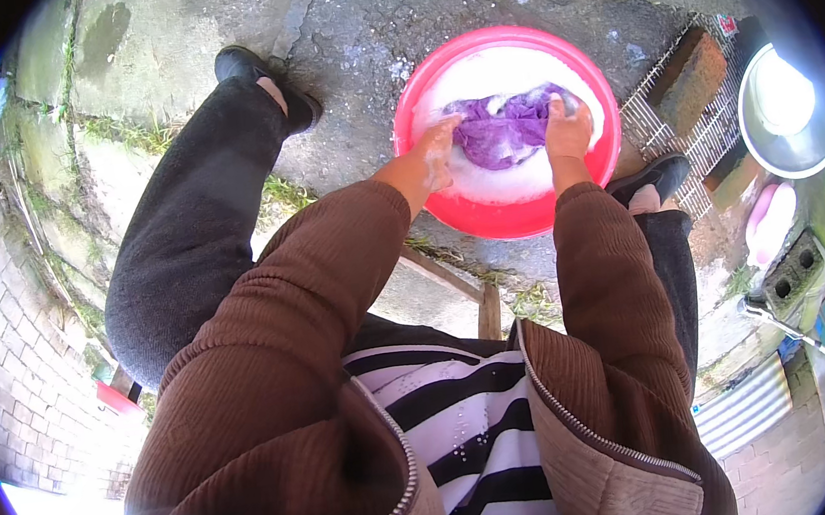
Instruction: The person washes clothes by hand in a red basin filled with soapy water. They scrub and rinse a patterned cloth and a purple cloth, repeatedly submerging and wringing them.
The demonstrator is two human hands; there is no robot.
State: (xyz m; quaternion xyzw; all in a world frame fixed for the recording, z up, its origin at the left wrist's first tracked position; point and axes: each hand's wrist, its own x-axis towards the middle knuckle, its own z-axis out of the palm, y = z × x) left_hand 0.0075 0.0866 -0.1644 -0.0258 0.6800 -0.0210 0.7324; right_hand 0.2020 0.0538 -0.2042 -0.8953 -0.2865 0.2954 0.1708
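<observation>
A wet purple cloth point(501, 131) lies bunched in white suds point(491, 72) inside a round red plastic basin point(522, 225). My left hand point(438, 153) grips the cloth's left side, with foam over its back and wrist. On the right side, my right hand point(569, 132) holds the cloth too, its thumb on top and foam on the knuckles. Both hands are over the basin, and the fingertips are partly hidden by cloth and suds. The basin rests on rough concrete between my feet.
Right of the basin, a wire rack point(643, 120) bears a brick point(695, 81). Beyond it stands a metal bowl point(771, 152). Pink slippers point(769, 224) and a hollow concrete block point(795, 274) lie further right. A wooden piece point(444, 273) is close below the basin.
</observation>
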